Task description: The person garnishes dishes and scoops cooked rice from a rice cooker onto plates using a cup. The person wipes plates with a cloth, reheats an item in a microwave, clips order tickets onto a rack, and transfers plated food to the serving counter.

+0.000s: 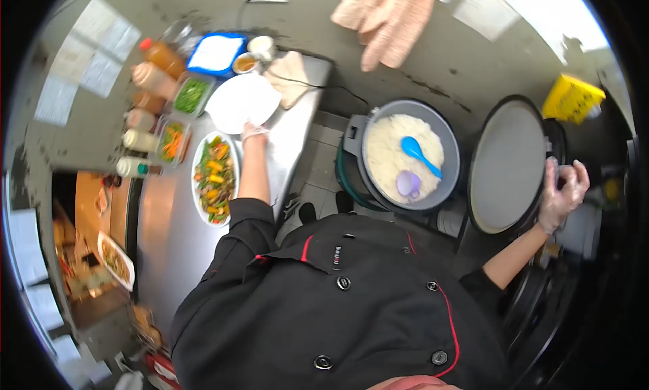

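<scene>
My left hand (255,131), in a clear glove, grips the near rim of a white plate (242,104). Whether the plate rests on the counter or is slightly lifted, I cannot tell. Just below it lies an oval dish of stir-fried vegetables (215,180). To the right, my gloved right hand (565,192) is beside the edge of the raised rice cooker lid (507,167), thumb and fingers apart. The rice cooker (357,136) stands open, full of white rice (395,146). A blue spoon (420,156) and a purple scoop (407,184) lie on the rice.
Sauce bottles (154,79) and tubs of chopped greens (192,94) and shredded vegetables (174,141) line the steel counter (176,221). A folded cloth (289,79) lies past the plate. A power cord crosses towards the cooker. Another filled dish (116,260) sits at the left opening.
</scene>
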A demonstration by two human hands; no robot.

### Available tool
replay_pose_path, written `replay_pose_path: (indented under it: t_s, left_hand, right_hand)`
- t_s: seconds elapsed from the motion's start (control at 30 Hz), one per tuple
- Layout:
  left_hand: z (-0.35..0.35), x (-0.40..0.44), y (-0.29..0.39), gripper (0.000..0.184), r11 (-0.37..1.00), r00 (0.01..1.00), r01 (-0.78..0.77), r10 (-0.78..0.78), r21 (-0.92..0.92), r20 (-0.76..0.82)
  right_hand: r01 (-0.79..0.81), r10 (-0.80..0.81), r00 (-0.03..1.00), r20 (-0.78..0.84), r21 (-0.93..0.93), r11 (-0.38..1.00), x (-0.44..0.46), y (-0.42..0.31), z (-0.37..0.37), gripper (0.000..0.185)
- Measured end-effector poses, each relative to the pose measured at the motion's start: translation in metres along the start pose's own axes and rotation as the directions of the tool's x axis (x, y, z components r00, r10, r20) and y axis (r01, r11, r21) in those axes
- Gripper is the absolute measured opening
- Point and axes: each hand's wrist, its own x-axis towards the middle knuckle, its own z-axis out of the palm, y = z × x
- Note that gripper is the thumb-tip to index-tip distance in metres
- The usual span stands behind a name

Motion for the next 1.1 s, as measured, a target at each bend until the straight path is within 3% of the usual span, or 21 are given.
replay_pose_path:
  t_s: [0.07,0.13,0.2,0.3,0.33,0.37,0.4,0.43,0.47,0.5,0.6,0.67,0.8,0.87,0.9,1.0,1.1]
  left_hand:
    - [-0.029,0.044,0.002,0.020,0.998,0.999,-0.001,-0.001,0.070,0.035]
    - [-0.018,0.026,0.011,0.020,0.974,0.994,-0.106,0.111,0.201,-0.015]
    - [0.002,-0.017,0.016,0.020,0.959,0.973,-0.218,0.201,0.178,0.110]
    - [0.003,-0.051,0.027,0.023,0.941,0.981,-0.081,0.017,0.328,0.194]
    - [-0.002,-0.062,0.026,0.024,0.942,0.980,-0.035,-0.032,0.333,0.196]
    - [-0.006,-0.072,0.027,0.025,0.941,0.977,0.007,-0.079,0.339,0.199]
    - [-0.009,-0.085,0.030,0.026,0.937,0.971,0.048,-0.125,0.346,0.203]
    - [-0.002,-0.124,0.027,0.025,0.943,0.960,-0.024,-0.071,0.332,0.272]
    - [-0.011,-0.129,0.025,0.025,0.942,0.973,-0.019,-0.060,0.334,0.223]
    - [-0.030,-0.131,0.023,0.027,0.939,0.972,-0.012,-0.070,0.345,0.224]
    - [-0.038,-0.195,0.013,0.040,0.963,0.960,-0.040,-0.037,0.265,0.278]
    - [-0.063,-0.210,0.014,0.043,0.947,0.933,-0.022,-0.096,0.320,0.347]
    - [-0.079,-0.251,0.014,0.039,0.924,0.968,0.085,-0.165,0.372,0.189]
    - [-0.087,-0.258,0.015,0.036,0.897,0.979,0.099,-0.164,0.430,0.117]
    - [-0.073,-0.276,0.012,0.027,0.924,0.977,0.076,-0.145,0.374,0.160]
    - [-0.075,-0.293,0.012,0.020,0.874,0.981,0.146,-0.188,0.464,0.044]
    - [-0.081,-0.289,0.003,0.014,0.858,0.976,0.173,-0.214,0.483,0.031]
  right_hand:
    - [-0.108,0.109,0.994,0.012,-0.087,0.990,-0.023,0.065,-0.005,0.029]
    - [-0.175,0.181,0.979,0.098,-0.066,0.982,-0.040,0.109,-0.011,0.033]
    - [-0.169,0.176,0.983,0.047,-0.128,0.977,-0.043,0.113,-0.007,0.033]
    - [-0.118,-0.050,0.953,-0.299,-0.519,0.847,-0.018,0.014,-0.003,0.029]
    - [-0.047,-0.082,0.955,-0.283,-0.422,0.906,-0.032,-0.001,0.017,0.020]
    - [-0.127,0.119,0.989,-0.087,-0.092,0.988,-0.037,-0.054,0.025,0.011]
    - [-0.081,0.079,0.976,0.202,0.005,0.997,-0.074,-0.066,0.064,0.013]
    - [-0.493,0.251,0.755,0.606,0.273,0.826,-0.122,-0.079,0.104,0.010]
    - [-0.041,0.064,0.318,0.946,-0.054,0.998,-0.221,-0.072,0.190,0.016]
    - [0.049,-0.006,-0.143,0.990,0.013,0.999,-0.186,-0.106,0.168,0.034]
    - [-0.039,0.144,-0.041,0.989,-0.145,0.989,-0.282,-0.118,0.207,0.046]
    - [-0.116,0.139,-0.100,0.985,-0.150,0.982,-0.272,-0.121,0.210,0.044]
    - [-0.098,0.017,-0.146,0.989,-0.031,0.995,-0.285,-0.121,0.214,0.037]
    - [-0.241,-0.033,-0.004,0.999,0.031,0.970,-0.260,-0.118,0.206,0.033]
    - [-0.298,-0.056,0.068,0.996,0.074,0.952,-0.245,-0.111,0.205,0.030]
    - [-0.287,0.120,0.518,0.847,0.040,0.957,-0.220,-0.087,0.225,0.028]
    - [0.208,0.091,0.345,0.934,-0.171,0.963,-0.254,-0.089,0.282,0.056]
